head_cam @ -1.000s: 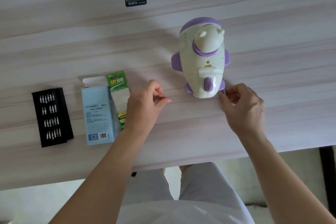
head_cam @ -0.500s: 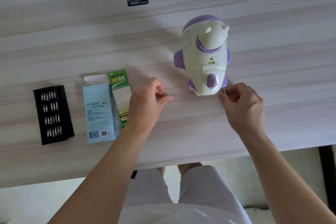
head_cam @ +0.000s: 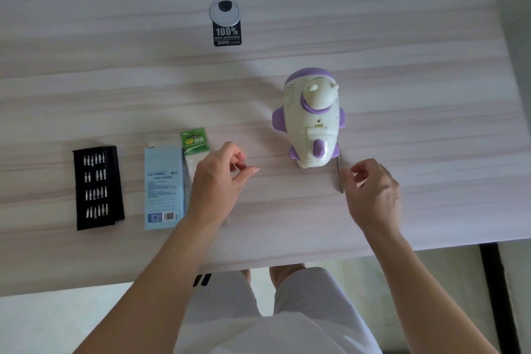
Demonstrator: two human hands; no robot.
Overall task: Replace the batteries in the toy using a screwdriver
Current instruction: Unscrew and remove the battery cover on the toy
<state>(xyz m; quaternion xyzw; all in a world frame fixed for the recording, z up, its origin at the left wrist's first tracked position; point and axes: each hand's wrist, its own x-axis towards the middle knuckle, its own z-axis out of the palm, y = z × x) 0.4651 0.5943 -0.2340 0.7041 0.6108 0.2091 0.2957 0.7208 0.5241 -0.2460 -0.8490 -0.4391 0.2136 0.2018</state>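
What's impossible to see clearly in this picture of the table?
- Head view: battery pack's lower half, hidden behind the left hand.
- Head view: whether the right hand touches the thin screwdriver; contact too small to tell.
- Head view: blue box's print and bit case's tips, too small.
- Head view: toy's table-facing side, hidden by its body.

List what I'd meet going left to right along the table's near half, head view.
bit rack → box → batteries → left hand → toy → screwdriver → right hand

Toy (head_cam: 311, 121): glossy smooth plastic. Table (head_cam: 402, 52): matt wood-grain. Screwdriver (head_cam: 340, 174): slim, metallic. Blue box (head_cam: 161, 190): printed card.
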